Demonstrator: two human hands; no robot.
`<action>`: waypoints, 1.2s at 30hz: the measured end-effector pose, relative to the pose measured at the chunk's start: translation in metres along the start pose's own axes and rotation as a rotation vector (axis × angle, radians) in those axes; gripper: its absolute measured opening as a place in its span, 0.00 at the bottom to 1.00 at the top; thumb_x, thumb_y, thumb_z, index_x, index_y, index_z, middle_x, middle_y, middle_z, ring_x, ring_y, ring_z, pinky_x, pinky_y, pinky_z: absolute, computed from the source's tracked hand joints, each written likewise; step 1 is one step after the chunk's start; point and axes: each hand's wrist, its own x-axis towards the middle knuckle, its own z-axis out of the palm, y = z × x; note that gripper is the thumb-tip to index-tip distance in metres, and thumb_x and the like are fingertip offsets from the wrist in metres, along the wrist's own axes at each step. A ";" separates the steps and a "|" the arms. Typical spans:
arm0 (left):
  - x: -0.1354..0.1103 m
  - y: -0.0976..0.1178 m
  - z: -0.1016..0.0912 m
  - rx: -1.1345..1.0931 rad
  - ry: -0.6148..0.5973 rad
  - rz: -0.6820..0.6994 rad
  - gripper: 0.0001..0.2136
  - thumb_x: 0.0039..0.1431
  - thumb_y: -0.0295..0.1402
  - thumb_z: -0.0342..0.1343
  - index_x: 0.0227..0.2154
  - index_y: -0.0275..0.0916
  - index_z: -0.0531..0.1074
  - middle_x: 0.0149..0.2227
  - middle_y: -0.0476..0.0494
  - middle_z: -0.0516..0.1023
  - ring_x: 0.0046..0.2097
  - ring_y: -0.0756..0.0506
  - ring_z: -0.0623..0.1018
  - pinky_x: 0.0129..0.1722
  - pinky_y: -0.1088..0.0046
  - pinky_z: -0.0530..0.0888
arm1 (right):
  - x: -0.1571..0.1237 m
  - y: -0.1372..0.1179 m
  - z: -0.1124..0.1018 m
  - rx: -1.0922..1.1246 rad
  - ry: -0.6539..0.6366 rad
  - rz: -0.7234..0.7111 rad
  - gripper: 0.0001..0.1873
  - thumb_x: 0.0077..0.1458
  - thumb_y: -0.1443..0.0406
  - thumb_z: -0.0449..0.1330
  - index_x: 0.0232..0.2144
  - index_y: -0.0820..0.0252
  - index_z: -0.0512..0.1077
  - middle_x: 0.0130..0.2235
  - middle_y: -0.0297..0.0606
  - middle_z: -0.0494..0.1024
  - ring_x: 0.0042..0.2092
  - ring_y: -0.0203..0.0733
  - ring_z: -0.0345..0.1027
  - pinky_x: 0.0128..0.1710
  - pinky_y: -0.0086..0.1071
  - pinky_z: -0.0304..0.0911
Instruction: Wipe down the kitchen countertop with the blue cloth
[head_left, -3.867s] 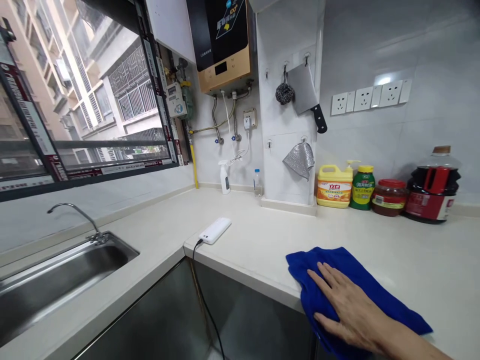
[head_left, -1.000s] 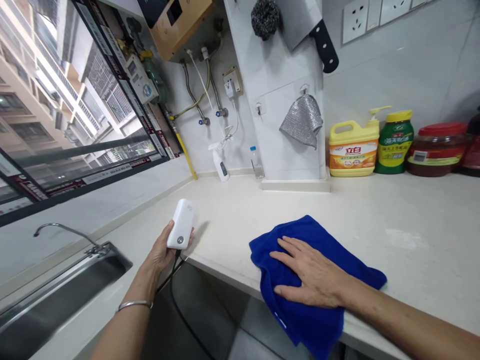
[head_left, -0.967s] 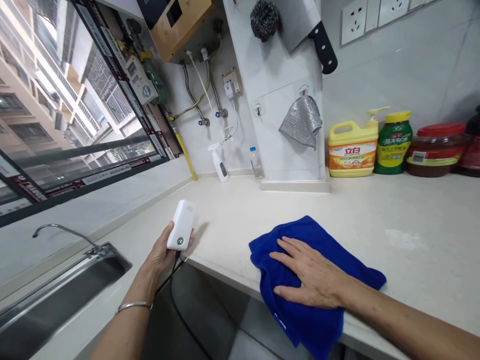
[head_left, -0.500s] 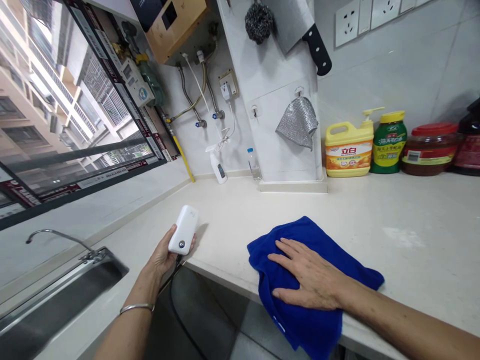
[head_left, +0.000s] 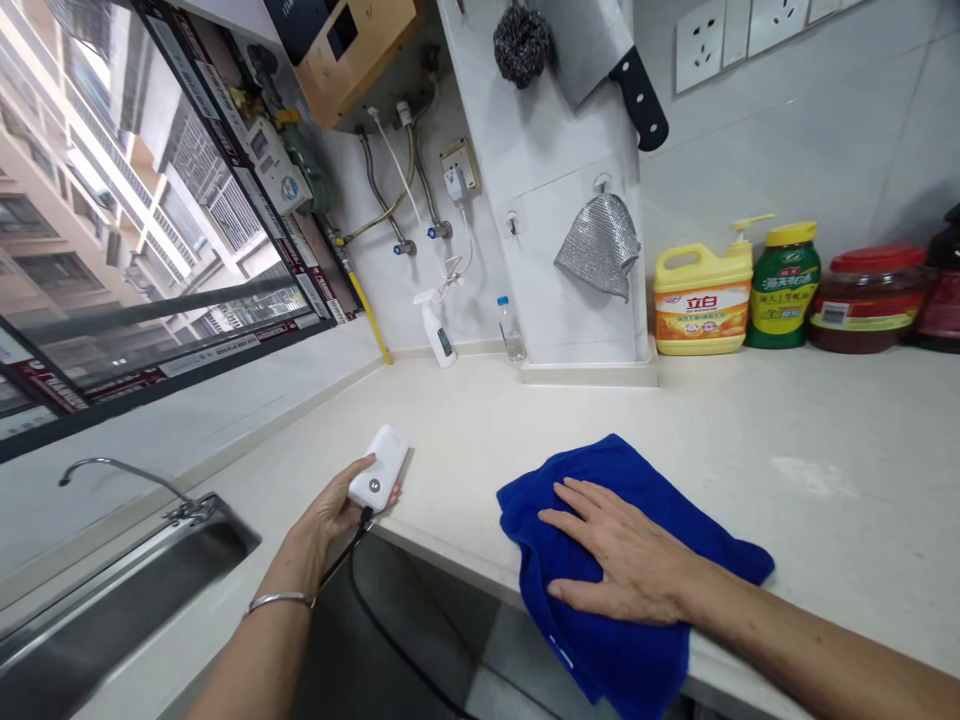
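My left hand (head_left: 330, 512) grips the near end of a white power bank (head_left: 381, 470) at the inner corner of the pale countertop (head_left: 787, 420). A black cable (head_left: 375, 620) hangs down from its near end. The power bank lies low, close to the counter surface. My right hand (head_left: 626, 550) rests flat, fingers spread, on a blue cloth (head_left: 592, 600) at the counter's front edge. Part of the cloth hangs over the edge.
A steel sink (head_left: 112, 590) with a tap (head_left: 120, 475) lies at the left below a window. At the back stand a spray bottle (head_left: 435, 335), a small water bottle (head_left: 511, 330), a yellow detergent jug (head_left: 701, 300), a green bottle (head_left: 784, 285) and a red-lidded jar (head_left: 870, 300). A cleaver (head_left: 615, 55) hangs on the wall.
My left hand took the power bank off the counter, held it raised, and has now lowered it back toward the counter corner. My right hand stays flat on the blue cloth.
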 end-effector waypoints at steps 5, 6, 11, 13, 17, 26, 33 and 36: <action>0.000 0.006 0.007 0.002 0.001 -0.067 0.21 0.57 0.30 0.58 0.52 0.28 0.65 0.37 0.27 0.78 0.35 0.34 0.81 0.34 0.55 0.82 | -0.001 -0.001 0.000 0.002 0.015 0.008 0.47 0.53 0.36 0.54 0.66 0.56 0.60 0.70 0.51 0.49 0.71 0.60 0.36 0.68 0.55 0.37; -0.001 0.007 0.009 -0.003 -0.001 -0.078 0.20 0.58 0.30 0.58 0.52 0.28 0.65 0.38 0.27 0.78 0.36 0.34 0.81 0.35 0.55 0.82 | -0.001 -0.001 0.000 0.004 0.020 0.007 0.47 0.53 0.36 0.54 0.65 0.56 0.60 0.70 0.50 0.49 0.71 0.60 0.36 0.68 0.55 0.37; -0.003 0.009 0.014 -0.031 0.025 -0.100 0.19 0.59 0.31 0.57 0.52 0.30 0.63 0.38 0.29 0.78 0.37 0.35 0.81 0.34 0.57 0.82 | 0.000 -0.001 0.001 -0.001 0.022 -0.006 0.46 0.53 0.37 0.55 0.65 0.56 0.60 0.70 0.50 0.50 0.70 0.60 0.37 0.68 0.54 0.37; -0.003 0.009 0.015 -0.032 0.032 -0.097 0.19 0.59 0.31 0.57 0.52 0.31 0.64 0.38 0.29 0.78 0.37 0.35 0.81 0.34 0.58 0.82 | 0.000 -0.001 0.002 -0.002 0.029 -0.012 0.46 0.53 0.37 0.55 0.65 0.56 0.61 0.70 0.50 0.51 0.70 0.60 0.38 0.68 0.54 0.37; -0.001 0.006 0.011 -0.024 0.035 -0.084 0.20 0.57 0.31 0.59 0.51 0.32 0.64 0.38 0.30 0.78 0.35 0.35 0.81 0.34 0.55 0.82 | 0.000 -0.001 0.001 0.008 0.033 -0.016 0.46 0.53 0.37 0.55 0.65 0.56 0.60 0.70 0.49 0.50 0.70 0.60 0.38 0.68 0.55 0.36; 0.007 0.010 -0.005 0.023 0.021 -0.116 0.24 0.57 0.33 0.60 0.54 0.30 0.63 0.42 0.24 0.77 0.38 0.28 0.81 0.37 0.48 0.81 | -0.001 -0.002 -0.003 0.028 -0.005 0.005 0.47 0.53 0.36 0.55 0.66 0.55 0.59 0.70 0.50 0.48 0.71 0.59 0.35 0.68 0.54 0.35; 0.014 0.017 -0.008 0.118 0.085 -0.100 0.20 0.60 0.32 0.55 0.52 0.28 0.63 0.37 0.26 0.78 0.35 0.32 0.81 0.33 0.51 0.81 | -0.001 -0.001 -0.002 0.026 -0.003 0.009 0.47 0.53 0.37 0.55 0.66 0.54 0.59 0.70 0.49 0.48 0.71 0.58 0.35 0.68 0.54 0.35; 0.018 0.019 -0.010 0.154 0.113 -0.081 0.17 0.59 0.31 0.56 0.49 0.30 0.66 0.33 0.31 0.79 0.32 0.34 0.81 0.31 0.53 0.81 | -0.001 -0.003 -0.003 0.004 -0.006 0.019 0.46 0.53 0.37 0.55 0.66 0.55 0.59 0.70 0.50 0.48 0.71 0.58 0.35 0.68 0.54 0.36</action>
